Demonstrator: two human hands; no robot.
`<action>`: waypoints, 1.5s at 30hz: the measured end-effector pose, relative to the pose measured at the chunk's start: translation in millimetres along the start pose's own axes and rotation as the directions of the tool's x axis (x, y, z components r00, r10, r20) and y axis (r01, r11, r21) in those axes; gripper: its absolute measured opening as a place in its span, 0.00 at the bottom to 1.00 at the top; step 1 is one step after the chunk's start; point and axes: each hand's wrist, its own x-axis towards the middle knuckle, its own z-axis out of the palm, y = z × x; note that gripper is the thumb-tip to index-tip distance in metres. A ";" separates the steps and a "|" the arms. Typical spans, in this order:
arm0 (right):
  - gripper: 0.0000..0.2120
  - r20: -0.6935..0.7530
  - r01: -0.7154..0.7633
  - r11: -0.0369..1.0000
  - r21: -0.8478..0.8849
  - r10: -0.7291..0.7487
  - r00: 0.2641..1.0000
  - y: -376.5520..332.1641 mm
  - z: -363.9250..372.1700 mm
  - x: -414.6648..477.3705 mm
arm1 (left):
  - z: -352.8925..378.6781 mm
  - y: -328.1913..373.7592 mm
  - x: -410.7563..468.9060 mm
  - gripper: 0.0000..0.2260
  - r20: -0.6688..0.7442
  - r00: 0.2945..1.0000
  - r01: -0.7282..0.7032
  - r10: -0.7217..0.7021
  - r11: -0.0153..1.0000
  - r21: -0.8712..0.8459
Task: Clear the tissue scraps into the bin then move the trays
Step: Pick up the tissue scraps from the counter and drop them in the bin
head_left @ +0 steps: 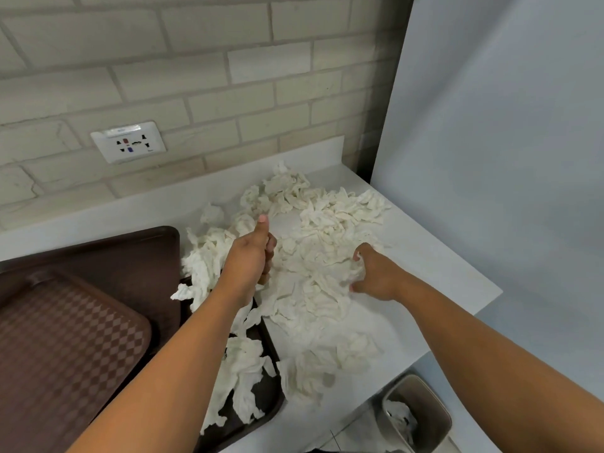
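A: Kitchen or canteen?
B: Looks like a canteen tray-return corner. Stacked brown serving trays lower left, white counter mid-frame, tissue scraps heaped on it, bin lower right.
A: Wall?
B: Pale brick tile, multi-socket outlet upper left.

Right grip is grabbing a wad of tissue scraps on the counter, left grip is sitting curled, thumb up, beside it, bin waiting below.

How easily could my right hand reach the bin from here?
Probably yes: the bin stands open below the counter edge on the right hand's side, with nothing between them. It grips tissue scraps.
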 end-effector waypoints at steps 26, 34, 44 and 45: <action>0.04 -0.201 -0.072 0.707 0.704 0.295 0.934 219.4 -75.4 -205.1 | 309.9 -56.6 -113.0 0.27 0.254 0.956 0.086 -0.150 0.965 0.247; 0.26 -0.216 -0.227 0.737 0.637 0.452 0.865 298.1 -19.8 -234.7 | 373.1 -155.3 -151.1 0.26 0.168 0.958 0.111 -0.231 0.844 0.525; 0.29 -0.113 -0.461 0.745 0.482 0.575 0.810 394.0 83.9 -189.1 | 383.5 -323.1 -119.7 0.25 0.136 0.900 0.245 -0.415 0.738 0.629; 0.29 -0.104 -0.478 0.739 0.476 0.587 0.803 407.2 98.0 -182.1 | 385.0 -341.6 -112.9 0.25 0.130 0.894 0.252 -0.429 0.721 0.646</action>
